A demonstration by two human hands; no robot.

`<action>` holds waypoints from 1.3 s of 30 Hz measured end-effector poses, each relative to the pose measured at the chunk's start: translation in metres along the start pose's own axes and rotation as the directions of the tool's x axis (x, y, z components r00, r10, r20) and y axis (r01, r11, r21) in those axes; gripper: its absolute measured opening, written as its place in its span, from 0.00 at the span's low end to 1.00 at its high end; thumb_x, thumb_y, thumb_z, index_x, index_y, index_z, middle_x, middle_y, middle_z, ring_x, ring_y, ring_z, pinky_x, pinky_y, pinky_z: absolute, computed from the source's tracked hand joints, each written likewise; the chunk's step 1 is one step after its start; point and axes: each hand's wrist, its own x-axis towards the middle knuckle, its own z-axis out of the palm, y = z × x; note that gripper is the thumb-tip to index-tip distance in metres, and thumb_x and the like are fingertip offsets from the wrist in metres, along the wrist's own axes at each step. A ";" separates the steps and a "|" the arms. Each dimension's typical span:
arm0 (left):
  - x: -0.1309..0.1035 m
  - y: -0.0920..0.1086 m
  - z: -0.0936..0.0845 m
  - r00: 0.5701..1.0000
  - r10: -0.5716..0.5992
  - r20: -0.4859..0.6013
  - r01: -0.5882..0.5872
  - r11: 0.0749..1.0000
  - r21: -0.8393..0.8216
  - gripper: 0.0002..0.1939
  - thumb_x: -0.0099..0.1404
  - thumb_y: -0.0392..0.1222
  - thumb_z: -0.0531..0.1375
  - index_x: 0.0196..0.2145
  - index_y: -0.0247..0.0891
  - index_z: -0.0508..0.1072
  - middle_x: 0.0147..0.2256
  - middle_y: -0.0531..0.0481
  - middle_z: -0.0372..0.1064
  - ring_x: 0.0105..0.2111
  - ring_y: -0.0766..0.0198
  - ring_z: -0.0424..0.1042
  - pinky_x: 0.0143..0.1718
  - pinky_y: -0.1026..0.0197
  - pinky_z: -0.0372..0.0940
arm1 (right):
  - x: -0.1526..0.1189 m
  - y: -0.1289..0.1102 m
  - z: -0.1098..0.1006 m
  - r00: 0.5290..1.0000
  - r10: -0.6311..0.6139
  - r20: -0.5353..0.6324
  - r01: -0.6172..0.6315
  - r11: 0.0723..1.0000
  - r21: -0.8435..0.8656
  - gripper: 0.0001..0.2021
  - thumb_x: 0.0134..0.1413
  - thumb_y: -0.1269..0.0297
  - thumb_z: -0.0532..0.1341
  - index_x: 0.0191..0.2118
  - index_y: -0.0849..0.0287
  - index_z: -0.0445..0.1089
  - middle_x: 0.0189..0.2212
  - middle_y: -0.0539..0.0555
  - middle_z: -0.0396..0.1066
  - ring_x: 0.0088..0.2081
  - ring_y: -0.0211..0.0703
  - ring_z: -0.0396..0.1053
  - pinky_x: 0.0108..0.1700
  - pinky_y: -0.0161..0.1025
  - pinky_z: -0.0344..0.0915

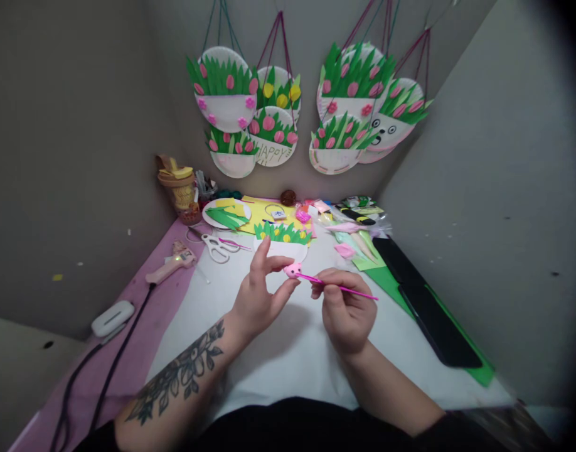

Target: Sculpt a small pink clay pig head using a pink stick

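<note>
Between thumb and finger, my left hand pinches a small pink clay animal head with dark eyes. My right hand grips a thin bright pink stick tool like a pen, and its tip touches or nearly touches the front of the head. Both hands are raised over the white table covering. Just behind them lies a paper-plate basket with green paper grass and yellow flowers, partly hidden by my left hand.
On the left are a pink glue gun with a cable, white scissors and a plate of green paper strips. A black folding case and pink clay lie at right. Finished plate baskets hang on the wall.
</note>
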 end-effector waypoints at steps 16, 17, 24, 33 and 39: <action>0.000 -0.001 0.000 1.000 0.005 -0.005 -0.005 1.000 -0.021 0.46 0.61 0.33 0.63 0.67 0.42 0.39 0.42 0.46 0.74 0.41 0.65 0.75 0.46 0.59 0.72 | -0.001 0.001 -0.001 1.000 0.009 0.006 -0.010 0.999 0.049 0.05 0.58 0.72 0.58 0.36 0.58 0.70 0.29 0.51 0.71 0.26 0.37 0.68 0.26 0.37 0.66; 0.000 -0.001 0.001 1.000 0.003 -0.005 -0.003 1.000 -0.020 0.47 0.61 0.33 0.64 0.67 0.41 0.39 0.42 0.46 0.74 0.41 0.65 0.75 0.46 0.59 0.72 | 0.000 0.001 -0.001 1.000 0.012 0.005 -0.012 0.999 0.048 0.05 0.58 0.72 0.58 0.36 0.58 0.70 0.29 0.51 0.71 0.26 0.37 0.68 0.26 0.37 0.66; -0.001 0.000 0.000 1.000 0.007 -0.006 -0.007 1.000 -0.014 0.47 0.61 0.34 0.64 0.67 0.42 0.38 0.42 0.46 0.74 0.41 0.65 0.75 0.46 0.59 0.72 | -0.001 0.002 0.000 1.000 0.023 -0.008 -0.023 0.999 0.039 0.04 0.59 0.71 0.58 0.36 0.57 0.70 0.28 0.51 0.71 0.25 0.36 0.68 0.26 0.37 0.65; 0.001 0.000 0.000 1.000 0.003 -0.010 -0.004 1.000 -0.017 0.47 0.60 0.34 0.64 0.67 0.41 0.39 0.42 0.46 0.74 0.41 0.65 0.74 0.46 0.60 0.72 | -0.002 0.002 -0.001 0.999 0.041 -0.012 -0.040 0.997 0.060 0.05 0.59 0.70 0.58 0.37 0.56 0.71 0.29 0.51 0.71 0.26 0.37 0.68 0.25 0.37 0.65; 0.001 0.001 0.000 1.000 0.003 -0.014 -0.004 1.000 -0.030 0.47 0.60 0.34 0.64 0.67 0.41 0.39 0.42 0.46 0.74 0.41 0.65 0.74 0.45 0.60 0.72 | -0.001 0.001 -0.001 0.998 0.055 -0.029 -0.051 0.993 0.108 0.04 0.59 0.69 0.59 0.38 0.56 0.71 0.30 0.51 0.71 0.27 0.37 0.68 0.25 0.36 0.64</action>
